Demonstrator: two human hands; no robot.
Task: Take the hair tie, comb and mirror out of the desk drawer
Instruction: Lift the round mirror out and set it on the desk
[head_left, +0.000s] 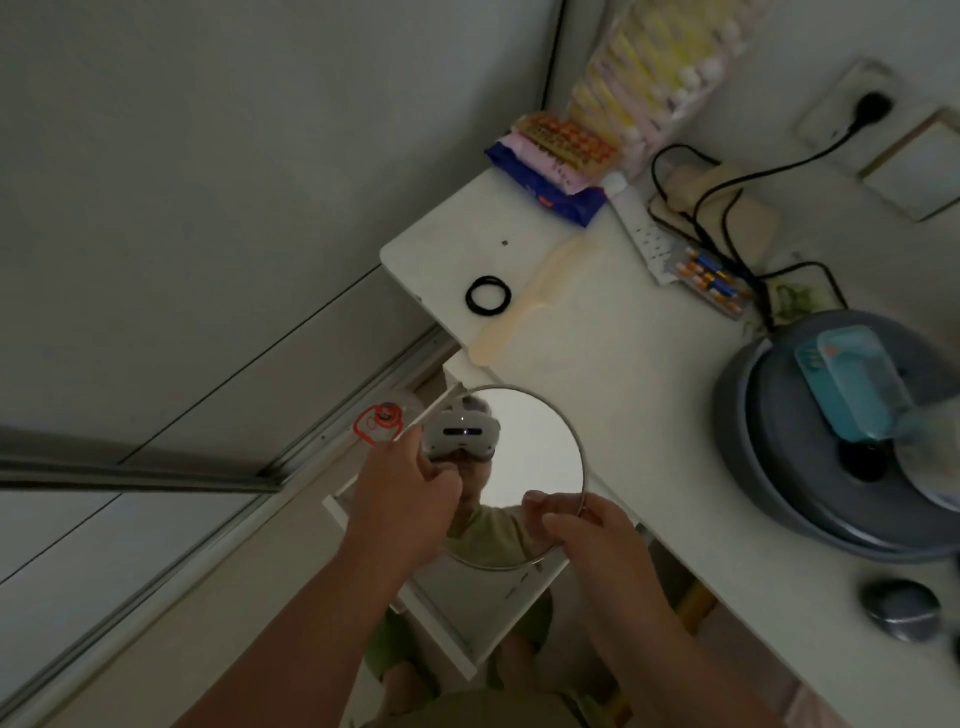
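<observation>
**Mirror held in both hands above the open drawer**

The round mirror (524, 467) is gripped by both hands. The left hand (410, 504) is closed on its left rim, thumb laid across the glass. The right hand (582, 530) is closed on the lower right rim, fingers curled over the edge. The mirror is held face up, just off the table's near edge and over the open drawer (467, 613). A white headset and a shirt are reflected in the glass.

Little of the drawer's inside is seen: a pale floor and white side walls, mostly covered by the mirror and hands. What else lies in it cannot be told. At its far left corner something red and looped (378, 422) is seen, too blurred to name.

On the white table (623, 374) the black hair tie (488, 294) lies near the far left corner. The cream comb (524, 306) lies just beside it, handle reaching the table's edge. Well apart, to the right, a grey round basin (769, 457) holds a teal box (852, 384). Further back, a clear tray of batteries (711, 283) rests beside a white power strip (644, 234).
</observation>
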